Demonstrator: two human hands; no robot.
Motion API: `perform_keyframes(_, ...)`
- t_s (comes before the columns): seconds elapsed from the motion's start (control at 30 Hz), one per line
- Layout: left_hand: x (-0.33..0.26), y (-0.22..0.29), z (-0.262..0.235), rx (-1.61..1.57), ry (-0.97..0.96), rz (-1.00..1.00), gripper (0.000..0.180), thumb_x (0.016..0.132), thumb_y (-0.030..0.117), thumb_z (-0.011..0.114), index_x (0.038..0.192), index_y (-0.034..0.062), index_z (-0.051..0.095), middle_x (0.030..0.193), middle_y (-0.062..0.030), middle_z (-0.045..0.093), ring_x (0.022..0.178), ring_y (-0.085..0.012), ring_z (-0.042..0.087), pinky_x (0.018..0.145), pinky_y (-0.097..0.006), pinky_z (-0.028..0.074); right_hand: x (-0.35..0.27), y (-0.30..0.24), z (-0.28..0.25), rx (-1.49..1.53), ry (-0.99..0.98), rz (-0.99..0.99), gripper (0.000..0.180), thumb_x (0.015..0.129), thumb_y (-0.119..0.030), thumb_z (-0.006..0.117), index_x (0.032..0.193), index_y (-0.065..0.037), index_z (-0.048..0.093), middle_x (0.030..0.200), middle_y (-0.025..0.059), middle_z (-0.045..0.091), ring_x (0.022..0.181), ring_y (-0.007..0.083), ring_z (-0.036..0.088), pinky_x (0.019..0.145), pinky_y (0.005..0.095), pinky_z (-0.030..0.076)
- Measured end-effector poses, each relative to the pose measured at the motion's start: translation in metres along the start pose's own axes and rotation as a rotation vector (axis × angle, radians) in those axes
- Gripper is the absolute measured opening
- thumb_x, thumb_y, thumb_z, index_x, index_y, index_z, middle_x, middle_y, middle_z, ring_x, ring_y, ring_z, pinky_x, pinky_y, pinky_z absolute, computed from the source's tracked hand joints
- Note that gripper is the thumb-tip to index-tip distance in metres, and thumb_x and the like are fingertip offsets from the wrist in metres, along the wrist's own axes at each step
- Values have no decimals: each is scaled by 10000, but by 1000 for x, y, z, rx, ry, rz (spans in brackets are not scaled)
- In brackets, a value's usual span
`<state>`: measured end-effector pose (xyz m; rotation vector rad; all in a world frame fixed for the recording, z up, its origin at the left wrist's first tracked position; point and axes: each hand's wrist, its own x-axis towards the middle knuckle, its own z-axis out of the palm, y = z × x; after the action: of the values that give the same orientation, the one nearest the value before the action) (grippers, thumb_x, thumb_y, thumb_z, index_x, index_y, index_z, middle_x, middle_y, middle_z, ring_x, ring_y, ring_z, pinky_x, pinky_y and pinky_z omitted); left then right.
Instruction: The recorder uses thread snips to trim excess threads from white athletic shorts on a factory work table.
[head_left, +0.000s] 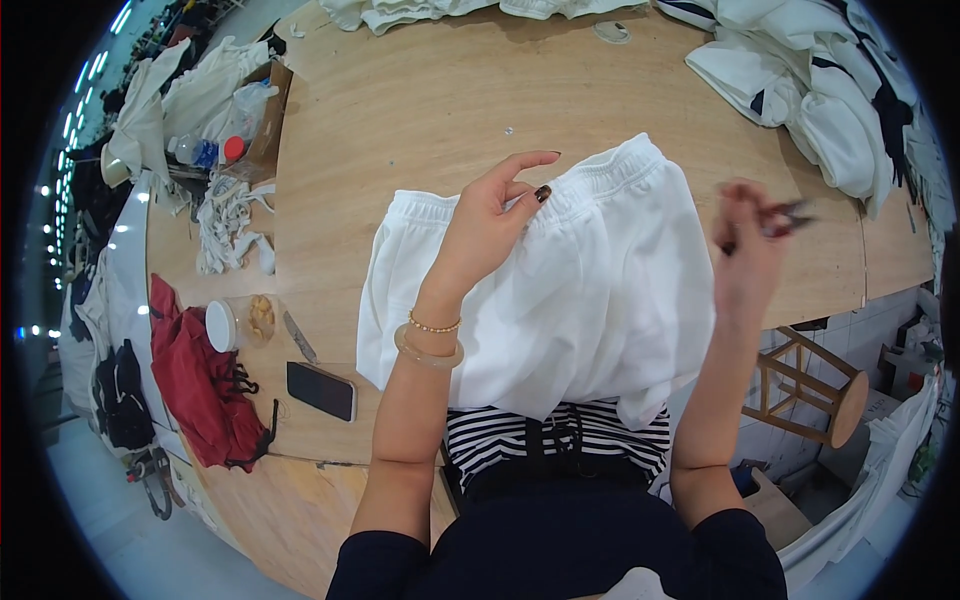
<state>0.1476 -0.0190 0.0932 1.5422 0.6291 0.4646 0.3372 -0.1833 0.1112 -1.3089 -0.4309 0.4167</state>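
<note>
A pair of white shorts (600,270) with a gathered elastic waistband lies in front of me, its lower part hanging over the table edge towards my lap. Over the middle of the waistband is my left hand (485,215), index finger and thumb stretched apart and nothing visible between them. The other fingers are curled and partly hidden. My right hand (750,225), smeared by motion, is off the right side of the shorts. Its fingers are closed round small thread snips (795,218), whose blurred tips point right.
On the left of the wooden table (400,120) lie a phone (322,391), a small knife (299,336), a clear jar (240,323) and a red bag (200,385). White garments (800,100) are heaped at the far right. A wooden stool (805,388) stands below the right edge.
</note>
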Motion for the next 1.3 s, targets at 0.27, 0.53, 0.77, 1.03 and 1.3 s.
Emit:
perform_keyframes(0.27,0,9,1,40,-12,-15,416,856,-54,486,1252,51,555,702,47,538,648,-13,394,604,-175,330,-36,33,73,-320,-406,85,103,804,-8,687,879,-11,616,674,-66,493,605,16,370,529,196,317)
perform_keyframes(0.53,-2,2,1,87,-4,-12,406,856,-51,482,1239,54,566,674,62,505,626,-21,360,585,-179,314,-5,16,63,-26,-234,106,80,886,-55,621,895,22,603,786,-3,574,713,64,515,675,205,439)
perform_keyframes(0.77,0,7,0,71,-25,-16,400,859,-41,479,1239,54,565,660,67,478,631,-23,355,593,-178,311,-5,22,50,-394,-330,24,109,866,-85,652,907,7,611,794,-1,575,742,89,528,627,251,430)
perform_keyframes(1.03,-3,10,-2,66,-16,-21,416,858,-37,476,1250,66,566,669,73,472,627,-22,349,594,-180,306,-10,39,71,-206,-528,125,71,852,-56,621,891,-14,580,776,-3,561,672,62,488,589,220,406)
perform_keyframes(1.3,-3,11,-3,-28,-21,-1,398,865,-29,474,1249,36,557,692,71,472,658,-18,370,649,-166,324,16,10,41,-349,-213,-29,171,908,-188,607,912,-26,551,811,-14,538,681,75,433,604,223,373)
